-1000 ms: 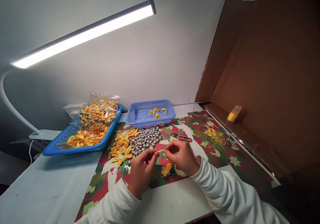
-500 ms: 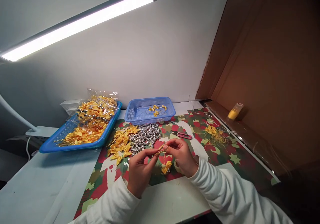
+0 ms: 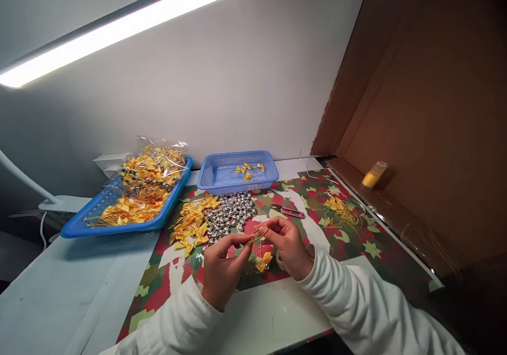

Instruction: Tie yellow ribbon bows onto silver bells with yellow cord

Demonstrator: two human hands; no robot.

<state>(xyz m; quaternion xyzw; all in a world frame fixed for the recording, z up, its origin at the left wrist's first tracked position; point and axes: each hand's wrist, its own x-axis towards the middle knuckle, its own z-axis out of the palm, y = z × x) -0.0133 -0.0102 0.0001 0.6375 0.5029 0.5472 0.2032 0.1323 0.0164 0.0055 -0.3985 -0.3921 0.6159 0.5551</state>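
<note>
Between my two hands is a thin gold cord (image 3: 257,233), bent into a small loop. My left hand (image 3: 222,268) pinches one side of it with thumb and forefinger. On the other side, the fingertips of my right hand (image 3: 288,246) are closed on the same cord. A yellow ribbon bow (image 3: 263,262) with a silver bell hangs or lies just below the cord, between the hands; I cannot tell which. Beyond my left hand lie many silver bells (image 3: 229,215) in a heap, with a pile of yellow bows (image 3: 192,225) to their left.
Behind the bells stands a blue basket (image 3: 237,190) with several bows inside. A larger blue tray (image 3: 119,232) at left holds bagged bows. Pink thread snips (image 3: 291,212), gold cords (image 3: 343,215) and a small yellow bottle (image 3: 373,175) are at right. A cardboard panel (image 3: 415,106) walls the right side.
The view has tilted slightly. Both hands stay nearly in place on the cord, its loop showing a little differently. The bow below them has shifted slightly upward in view.
</note>
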